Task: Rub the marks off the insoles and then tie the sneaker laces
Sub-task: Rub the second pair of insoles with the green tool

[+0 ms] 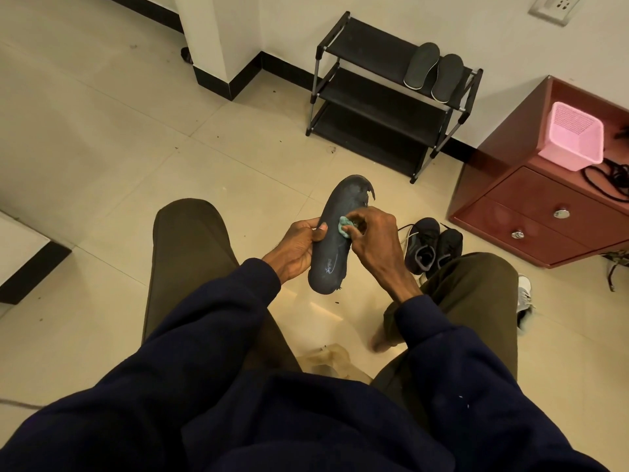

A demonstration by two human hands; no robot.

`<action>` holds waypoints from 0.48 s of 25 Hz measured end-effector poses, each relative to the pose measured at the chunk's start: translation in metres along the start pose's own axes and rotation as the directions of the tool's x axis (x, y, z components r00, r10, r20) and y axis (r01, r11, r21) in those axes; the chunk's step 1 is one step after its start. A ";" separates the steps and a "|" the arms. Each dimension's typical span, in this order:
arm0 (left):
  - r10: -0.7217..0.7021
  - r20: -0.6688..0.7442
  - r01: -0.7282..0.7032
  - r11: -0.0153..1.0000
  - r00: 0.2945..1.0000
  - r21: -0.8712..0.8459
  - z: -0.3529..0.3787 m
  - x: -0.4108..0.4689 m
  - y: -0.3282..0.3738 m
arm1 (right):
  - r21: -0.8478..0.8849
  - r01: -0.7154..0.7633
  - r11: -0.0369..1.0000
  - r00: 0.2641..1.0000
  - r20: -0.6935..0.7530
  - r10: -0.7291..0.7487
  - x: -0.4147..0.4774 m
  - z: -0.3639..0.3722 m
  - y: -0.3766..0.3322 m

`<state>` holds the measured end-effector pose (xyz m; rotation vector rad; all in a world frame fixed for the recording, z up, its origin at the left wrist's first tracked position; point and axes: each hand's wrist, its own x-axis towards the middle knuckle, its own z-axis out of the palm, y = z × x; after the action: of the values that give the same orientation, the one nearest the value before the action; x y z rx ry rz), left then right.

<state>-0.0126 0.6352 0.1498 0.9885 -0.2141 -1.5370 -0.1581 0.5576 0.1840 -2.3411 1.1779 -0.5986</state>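
Insole [335, 233], dark grey, long and rounded like a flattened paddle, held up over the floor between my knees. Its far end is torn, with a ragged flap curling off the right side. Surface looks matte and slightly chalky; a thin pale scribble mark shows near the heel end.

Left hand [296, 248] wraps the insole's left edge, thumb pressed across the top face, fingers curled behind it.

Right hand [372, 233] is bunched, fingertips pinched on a small teal eraser-like lump [344, 229], soft and irregular in shape, pressed against the middle of the insole. I cannot tell what the lump is made of.

Both sleeves are navy fleece-like knit; trousers are olive, smooth weave.

Outward: pair of black sneakers [434, 243], mesh-looking uppers, sit side by side on the floor just beside my right knee, laces loose and trailing. Floor tiles [102, 131] are glossy cream, speckled with dark crumbs.

Further back, a black metal-frame shoe rack [391, 107] with three fabric-like shelves stands against the wall; two more dark insoles [434, 71] lie on its top shelf, pale-edged, side by side.

Right of it, a glossy red-brown cabinet [544, 212] with round chrome knobs carries a pink perforated plastic basket [573, 139] and a coil of dark cord.
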 end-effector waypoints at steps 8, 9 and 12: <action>-0.007 -0.028 0.007 1.000 1.000 -0.003 -0.001 0.001 -0.001 | 0.050 0.032 0.998 0.990 0.134 -0.039 -0.007 0.003 -0.007; -0.006 -0.023 0.006 1.000 1.000 -0.001 -0.001 0.001 -0.001 | 0.037 0.006 0.999 0.997 0.081 -0.009 -0.002 0.001 -0.003; 0.002 -0.028 -0.002 1.000 1.000 -0.006 -0.003 0.002 -0.002 | 0.029 -0.076 0.997 0.997 -0.030 0.076 0.005 -0.007 0.008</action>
<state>-0.0117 0.6352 0.1460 1.0037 -0.1907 -1.5204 -0.1647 0.5479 0.1864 -2.2609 1.2586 -0.6227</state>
